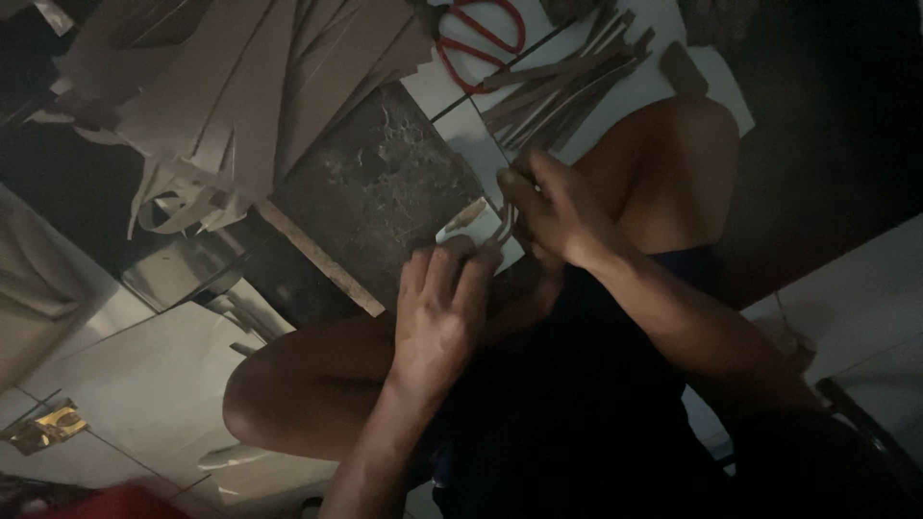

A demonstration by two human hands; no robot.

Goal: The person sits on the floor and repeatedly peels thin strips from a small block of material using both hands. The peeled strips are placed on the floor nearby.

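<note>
The left hand lies palm down with its fingers held close together, the tips pressing on the near end of a thin strip of pale material. The right hand, just beyond and to the right of the left, is curled, its fingertips pinching the same strip — though the light is so dim that how the strip bends between the hands is hard to make out. Beyond the right hand lies a bundle of cut strips on a pale tile floor, and further off a pair of red-handled scissors, cut off by the top edge. Far left of the left hand sits a heap of cardboard sheets. A dark slab lies just beyond the left hand's fingertips — its material unclear.
</note>
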